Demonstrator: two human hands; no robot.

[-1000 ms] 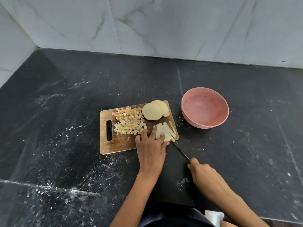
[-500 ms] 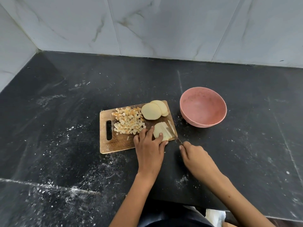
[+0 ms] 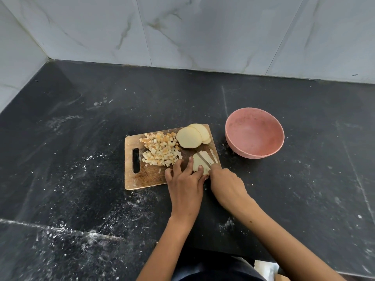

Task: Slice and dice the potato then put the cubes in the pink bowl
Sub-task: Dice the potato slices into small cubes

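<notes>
Strips of potato [image 3: 205, 159] lie at the near right corner of the cutting board [image 3: 142, 177], their long axes running from near-left to far-right, and the knife [image 3: 203, 160] lies along that same line across the uncut part of the slice. I see my left hand [image 3: 185, 179] flat beside them, fingertips pressing the slice, while my right hand [image 3: 225, 183], just right of it, grips the handle. The pink bowl [image 3: 254, 132] sits empty to the right of the board; the cubes [image 3: 161, 149] and round slices [image 3: 192, 136] wait farther back on it.

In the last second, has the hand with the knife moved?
Yes. The right hand has slid forward and left toward the cutting board, bringing the knife across the potato slice.
</notes>
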